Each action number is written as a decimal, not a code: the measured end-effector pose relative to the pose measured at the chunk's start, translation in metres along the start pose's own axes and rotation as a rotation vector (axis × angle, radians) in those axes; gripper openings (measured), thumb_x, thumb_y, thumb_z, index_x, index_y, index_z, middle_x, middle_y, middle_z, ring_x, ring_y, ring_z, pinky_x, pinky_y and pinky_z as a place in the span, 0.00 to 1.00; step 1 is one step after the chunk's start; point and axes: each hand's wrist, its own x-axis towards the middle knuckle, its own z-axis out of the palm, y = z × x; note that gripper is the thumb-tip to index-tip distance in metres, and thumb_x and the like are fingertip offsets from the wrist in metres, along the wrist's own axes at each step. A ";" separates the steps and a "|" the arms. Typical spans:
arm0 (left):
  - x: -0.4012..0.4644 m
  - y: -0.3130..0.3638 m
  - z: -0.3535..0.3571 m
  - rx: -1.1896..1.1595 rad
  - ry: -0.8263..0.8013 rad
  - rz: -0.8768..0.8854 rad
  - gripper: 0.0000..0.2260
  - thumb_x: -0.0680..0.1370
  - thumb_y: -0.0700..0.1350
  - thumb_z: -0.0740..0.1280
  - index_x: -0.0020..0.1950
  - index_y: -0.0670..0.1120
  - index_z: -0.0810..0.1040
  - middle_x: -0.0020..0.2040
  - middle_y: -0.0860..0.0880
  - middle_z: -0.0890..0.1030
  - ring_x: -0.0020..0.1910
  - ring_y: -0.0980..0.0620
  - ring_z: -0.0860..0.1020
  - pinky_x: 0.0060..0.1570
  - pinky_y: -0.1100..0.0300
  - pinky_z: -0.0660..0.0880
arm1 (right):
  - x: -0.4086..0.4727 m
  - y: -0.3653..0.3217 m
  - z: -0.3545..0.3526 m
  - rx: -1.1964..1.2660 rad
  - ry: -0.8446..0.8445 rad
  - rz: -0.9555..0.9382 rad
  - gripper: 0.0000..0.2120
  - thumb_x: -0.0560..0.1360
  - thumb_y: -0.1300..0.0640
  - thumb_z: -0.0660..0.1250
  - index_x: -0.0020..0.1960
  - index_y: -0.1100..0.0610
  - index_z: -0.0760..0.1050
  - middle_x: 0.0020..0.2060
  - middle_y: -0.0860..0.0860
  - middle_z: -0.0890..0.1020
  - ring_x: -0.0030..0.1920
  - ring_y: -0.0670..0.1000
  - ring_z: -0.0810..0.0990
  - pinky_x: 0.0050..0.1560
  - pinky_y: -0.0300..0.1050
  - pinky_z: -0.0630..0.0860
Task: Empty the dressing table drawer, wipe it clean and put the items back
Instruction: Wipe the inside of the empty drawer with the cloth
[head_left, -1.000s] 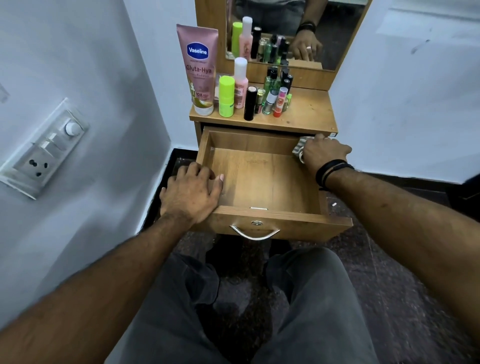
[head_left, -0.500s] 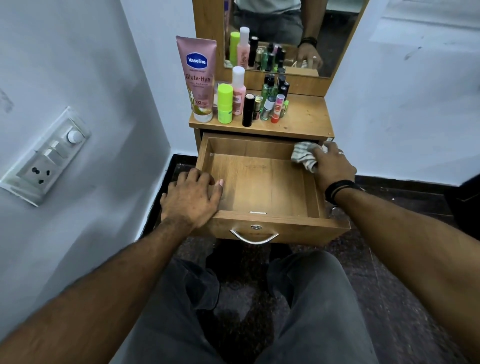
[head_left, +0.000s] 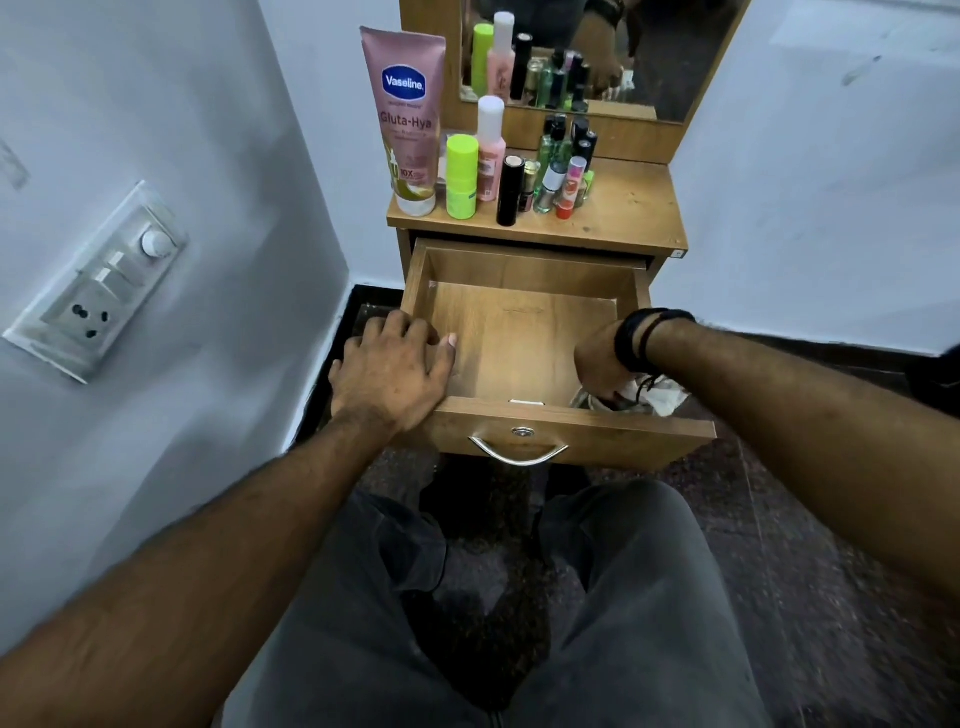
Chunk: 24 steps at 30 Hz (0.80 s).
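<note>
Stage: the wiping step, by my reading; emptying looks done, putting back is not yet begun.
Drawer (head_left: 519, 338): pulled out, its wooden floor bare of items; it lies directly under both hands.
Right hand (head_left: 602, 364): fingers curled down and closed on a pale cloth (head_left: 660, 395), pressed into the drawer's near right corner, against the front panel.
Left hand (head_left: 389, 374): spread wide and flat, palm down on the drawer's left wall near the front corner, holding nothing but bracing the drawer.
Items (head_left: 519, 171): bottles, tubes and small jars stand grouped on the worktop (head_left: 634, 208) beyond both hands, well apart from the drawer floor; a tall pink lotion tube (head_left: 408, 119) stands up and ahead of the left hand.
Left to do: the remainder of the drawer floor and walls as needed, then every item back in.
Surface: smooth wood laminate; I see no obvious dirt, though fine dust would be too small to tell.
Room: tight corner, pale walls on both sides, a switch panel (head_left: 98, 280) out past the left hand, a mirror (head_left: 597, 52) above the worktop, dark speckled floor (head_left: 779, 519) below.
</note>
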 end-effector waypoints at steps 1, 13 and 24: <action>0.000 0.000 0.000 -0.001 -0.001 -0.003 0.30 0.80 0.68 0.44 0.58 0.49 0.75 0.62 0.46 0.75 0.61 0.44 0.73 0.55 0.40 0.72 | -0.002 0.001 -0.003 0.000 -0.020 -0.025 0.10 0.68 0.61 0.74 0.32 0.58 0.74 0.34 0.52 0.77 0.36 0.52 0.74 0.37 0.43 0.72; 0.000 0.001 -0.001 -0.014 -0.036 -0.030 0.31 0.79 0.69 0.41 0.57 0.50 0.74 0.61 0.47 0.74 0.61 0.45 0.72 0.58 0.37 0.73 | -0.022 0.013 -0.015 0.164 -0.043 -0.107 0.15 0.74 0.62 0.66 0.59 0.60 0.81 0.52 0.54 0.83 0.52 0.53 0.80 0.48 0.44 0.76; 0.004 -0.002 -0.014 -0.325 0.077 -0.213 0.34 0.80 0.68 0.39 0.59 0.46 0.74 0.61 0.43 0.76 0.62 0.42 0.73 0.62 0.42 0.70 | -0.009 -0.038 -0.041 0.691 0.322 -0.283 0.06 0.73 0.57 0.68 0.49 0.58 0.81 0.36 0.49 0.79 0.37 0.51 0.77 0.34 0.37 0.73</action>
